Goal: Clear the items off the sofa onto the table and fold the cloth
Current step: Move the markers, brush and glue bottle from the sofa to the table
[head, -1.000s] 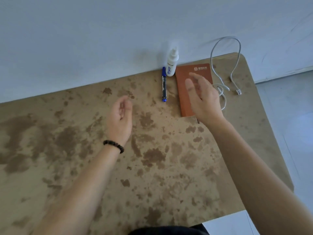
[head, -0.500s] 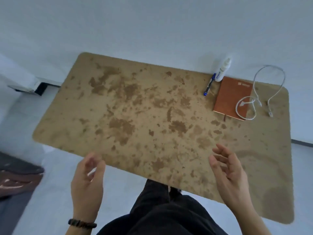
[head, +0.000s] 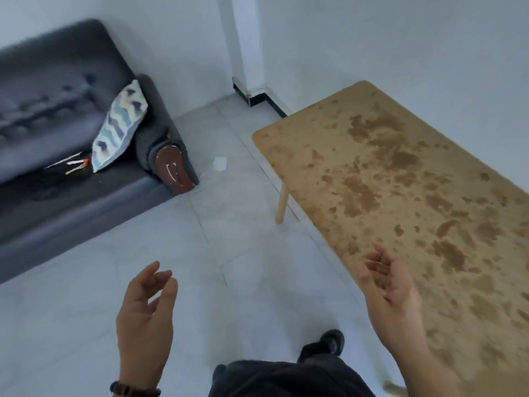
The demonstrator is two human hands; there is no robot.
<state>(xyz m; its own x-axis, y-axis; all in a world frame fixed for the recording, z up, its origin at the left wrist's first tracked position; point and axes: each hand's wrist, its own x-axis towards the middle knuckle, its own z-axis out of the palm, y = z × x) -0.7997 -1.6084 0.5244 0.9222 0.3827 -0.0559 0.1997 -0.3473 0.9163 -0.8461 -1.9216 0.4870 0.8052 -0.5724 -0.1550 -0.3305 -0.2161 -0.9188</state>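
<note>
Grey tiled floor (head: 229,224) below; left hand (head: 146,313) and right hand (head: 389,293) empty, fingers loosely curled. Mottled desk (head: 400,173) beside right hand; sofa (head: 57,196) with patterned cushion (head: 118,127) beyond left hand.

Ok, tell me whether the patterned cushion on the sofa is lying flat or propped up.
Propped up: the cushion stands tilted, leaning against the sofa's armrest.

Two bare hands in shot, left hand (head: 146,308) and right hand (head: 392,293), forearms bare as well. Just below the left hand, a bracelet (head: 134,390) of dark rounded beads rings the wrist. Between the hands, lower down, dark trousers (head: 286,376), and a black shoe (head: 332,340) just beyond them
</note>
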